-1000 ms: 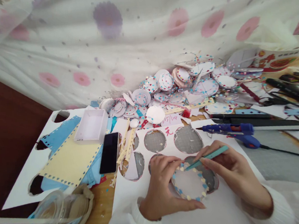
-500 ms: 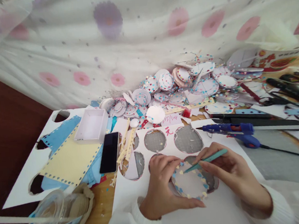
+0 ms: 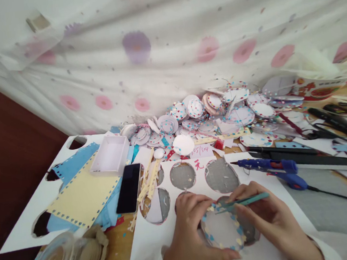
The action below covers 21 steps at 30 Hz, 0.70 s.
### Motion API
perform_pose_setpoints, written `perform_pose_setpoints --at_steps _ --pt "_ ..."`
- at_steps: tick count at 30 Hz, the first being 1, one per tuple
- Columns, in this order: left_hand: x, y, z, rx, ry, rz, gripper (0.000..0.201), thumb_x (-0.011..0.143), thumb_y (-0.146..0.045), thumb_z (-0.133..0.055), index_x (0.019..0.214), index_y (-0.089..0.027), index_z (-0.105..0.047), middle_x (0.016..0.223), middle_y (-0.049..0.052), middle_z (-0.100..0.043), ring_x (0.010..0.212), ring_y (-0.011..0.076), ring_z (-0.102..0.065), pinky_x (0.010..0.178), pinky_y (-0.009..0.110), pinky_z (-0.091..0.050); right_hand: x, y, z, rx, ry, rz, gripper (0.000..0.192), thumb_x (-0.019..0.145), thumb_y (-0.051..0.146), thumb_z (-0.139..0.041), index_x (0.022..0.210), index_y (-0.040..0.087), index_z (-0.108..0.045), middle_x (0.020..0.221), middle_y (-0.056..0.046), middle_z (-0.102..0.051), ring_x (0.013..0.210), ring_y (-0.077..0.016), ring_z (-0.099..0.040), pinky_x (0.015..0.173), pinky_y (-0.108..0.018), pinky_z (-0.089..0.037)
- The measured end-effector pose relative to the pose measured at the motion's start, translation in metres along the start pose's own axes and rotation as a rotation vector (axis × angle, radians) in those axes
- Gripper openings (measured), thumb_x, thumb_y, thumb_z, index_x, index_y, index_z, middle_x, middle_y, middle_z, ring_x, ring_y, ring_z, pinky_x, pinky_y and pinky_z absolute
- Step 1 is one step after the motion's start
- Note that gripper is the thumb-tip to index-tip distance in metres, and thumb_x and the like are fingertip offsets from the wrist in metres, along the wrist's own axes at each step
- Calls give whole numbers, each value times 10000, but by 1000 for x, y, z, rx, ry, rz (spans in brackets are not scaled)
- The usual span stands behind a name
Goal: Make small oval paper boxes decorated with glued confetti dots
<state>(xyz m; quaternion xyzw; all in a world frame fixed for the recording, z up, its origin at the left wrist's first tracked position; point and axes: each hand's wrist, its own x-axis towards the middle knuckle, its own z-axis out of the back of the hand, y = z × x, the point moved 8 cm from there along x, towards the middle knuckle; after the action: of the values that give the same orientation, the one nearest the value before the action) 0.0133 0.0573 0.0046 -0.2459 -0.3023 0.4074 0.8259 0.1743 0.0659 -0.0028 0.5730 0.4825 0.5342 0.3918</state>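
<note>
My left hand [image 3: 188,235] holds a round white paper disc [image 3: 222,231] by its left rim; the rim carries small blue and cream heart shapes. My right hand [image 3: 271,222] grips teal tweezers [image 3: 244,200], their tip resting at the disc's upper edge. Both hands hover over a white card sheet [image 3: 159,237] with round holes cut out of it.
A blue glue gun [image 3: 269,166] with a black cord lies right of the sheet. A black phone [image 3: 128,182], a white box [image 3: 110,155] and yellow and blue paper [image 3: 78,192] lie left. A heap of decorated discs [image 3: 208,110] sits behind; scissors [image 3: 332,121] far right; tape roll [image 3: 65,255] near left.
The view tilted upward, so everything sits lower in the frame. The tweezers' tip shifted slightly along the disc's upper rim. Both hands keep their grips.
</note>
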Motion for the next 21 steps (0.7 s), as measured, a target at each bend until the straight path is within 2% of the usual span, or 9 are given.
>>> perform_pose_setpoints --at_steps 8,14,21 --pt "-1 3 -1 -35 -7 -14 844 493 -668 -807 1180 -227 -592 1084 119 -643 1026 319 -584 988 533 -389 1 4 12 -33 -66 60 93 863 277 -645 790 222 -625 785 -39 -643 732 -166 -647 643 -245 -552" --pt "-1 1 -2 -52 8 23 793 481 -654 -818 1131 -235 -642 1068 102 -664 1027 308 -594 1006 522 -376 2 -2 13 -41 -129 29 209 801 391 -706 757 199 -634 745 -46 -645 676 -179 -635 593 -271 -544" --pt "-3 9 -7 -80 13 96 784 434 -619 -856 1086 -228 -666 1103 102 -668 1079 309 -576 1019 470 -383 -29 -1 38 -47 -296 62 217 764 394 -744 804 207 -641 800 -42 -665 629 -159 -585 583 -294 -529"
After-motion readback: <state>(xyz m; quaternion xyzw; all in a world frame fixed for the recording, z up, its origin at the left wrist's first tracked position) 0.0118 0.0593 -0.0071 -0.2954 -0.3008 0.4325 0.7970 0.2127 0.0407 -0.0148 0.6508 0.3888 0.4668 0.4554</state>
